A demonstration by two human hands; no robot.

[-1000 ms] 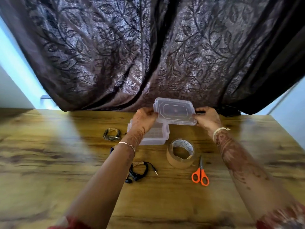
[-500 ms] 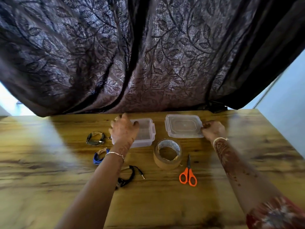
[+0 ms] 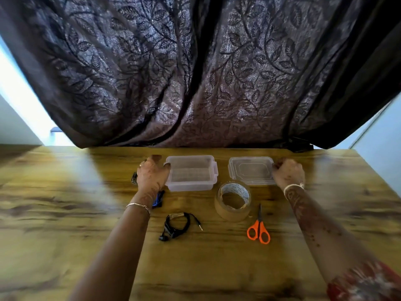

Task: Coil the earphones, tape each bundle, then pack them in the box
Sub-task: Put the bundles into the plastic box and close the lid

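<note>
The left hand [image 3: 152,173] rests against the left end wall of the clear plastic box [image 3: 191,173], fingers curled on its rim, steadying it rather than lifting it. The right hand [image 3: 287,172] sits at the right edge of the lid [image 3: 250,170], fingers bunched on that edge; whether it still pinches the lid or merely touches it, I cannot tell. The two hands are well apart, one at each end of the pair.

A second ago both hands held the lid up above the box; now it lies flat on the wooden table [image 3: 65,213], just to the right of the box, which stands open and looks empty. To my eye that means the packing stage is beginning: the container is ready and nothing has gone in yet.

The earphones wait on the left side. A black bundle [image 3: 176,224], coiled with a strip of tape round it, lies near the person with its plug sticking out to the right. A blue bundle [image 3: 158,198] peeks out from under the left wrist, and a third, dark coil [image 3: 134,178] is mostly hidden behind the left hand. The tape roll [image 3: 233,200] stands in front of the lid, with the orange scissors [image 3: 259,227] just beside it. A dark leaf-patterned curtain [image 3: 195,72] hangs behind the table.
</note>
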